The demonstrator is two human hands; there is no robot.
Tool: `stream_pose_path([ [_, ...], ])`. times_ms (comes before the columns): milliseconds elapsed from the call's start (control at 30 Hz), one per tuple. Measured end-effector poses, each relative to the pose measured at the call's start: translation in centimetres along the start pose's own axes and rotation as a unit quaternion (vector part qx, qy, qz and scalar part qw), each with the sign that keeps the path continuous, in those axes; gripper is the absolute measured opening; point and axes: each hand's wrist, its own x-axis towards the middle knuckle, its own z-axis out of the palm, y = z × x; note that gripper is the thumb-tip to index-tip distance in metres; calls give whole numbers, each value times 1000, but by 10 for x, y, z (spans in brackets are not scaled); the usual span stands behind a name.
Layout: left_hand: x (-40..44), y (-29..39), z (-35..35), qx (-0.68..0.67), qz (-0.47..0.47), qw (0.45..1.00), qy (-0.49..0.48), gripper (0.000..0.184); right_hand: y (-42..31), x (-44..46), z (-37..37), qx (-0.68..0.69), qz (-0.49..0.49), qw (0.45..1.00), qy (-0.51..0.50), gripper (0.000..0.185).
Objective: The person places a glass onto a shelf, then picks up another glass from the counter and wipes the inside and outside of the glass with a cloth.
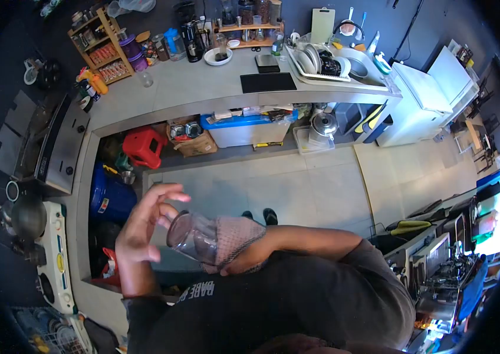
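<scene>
A clear glass jar point(194, 237) is held tilted in front of my chest, its rounded end pointing left. A pinkish textured cloth point(235, 236) with a dark edge wraps the jar's right end. My right hand point(247, 257) grips the jar through this cloth; its fingers are partly hidden. Close to the jar's left end, my left hand point(147, 227) is raised with fingers curved and apart. Its fingertips come near the glass, and I cannot tell whether one touches it.
Ahead runs a grey counter point(191, 85) with a dish rack point(321, 62), a white bowl point(218, 56) and a black mat point(267, 82). A gas stove point(56, 253) is on the left. Below the counter are a red stool point(144, 146) and a blue-lidded bin point(247, 133). A white freezer point(415, 97) stands right.
</scene>
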Motion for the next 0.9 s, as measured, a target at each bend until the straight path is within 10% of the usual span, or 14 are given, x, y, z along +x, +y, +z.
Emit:
stream_pose_path([
  [100,6,25,0,313,-9,943,-110,82,-44,1,-20,16,10,1000,22,29],
  [233,-8,-10,-8,129,-158,978,-41,62,-65,-8,-37,-98,-68,989,88,29],
  [433,-33,-91,-14,-249,-124,959,52,57,-84,-42,-50,134,42,971,192,42],
  [533,-28,-112,9,-267,-178,943,83,57,-66,-45,-47,-243,154,954,89,57],
  [600,-24,-114,23,-195,-136,962,131,59,-71,-23,-68,-391,225,888,-86,57],
  [667,-12,-110,35,4,27,983,179,60,21,-46,-52,-142,140,977,81,43],
  [733,-2,-105,46,315,290,881,202,60,21,-46,-59,-272,-185,907,264,23],
  [833,-8,-116,48,275,175,911,252,55,8,-41,-64,-308,-116,902,278,26],
  [900,-6,-105,40,-31,-88,958,270,51,-53,-31,-68,-336,149,900,232,38],
])
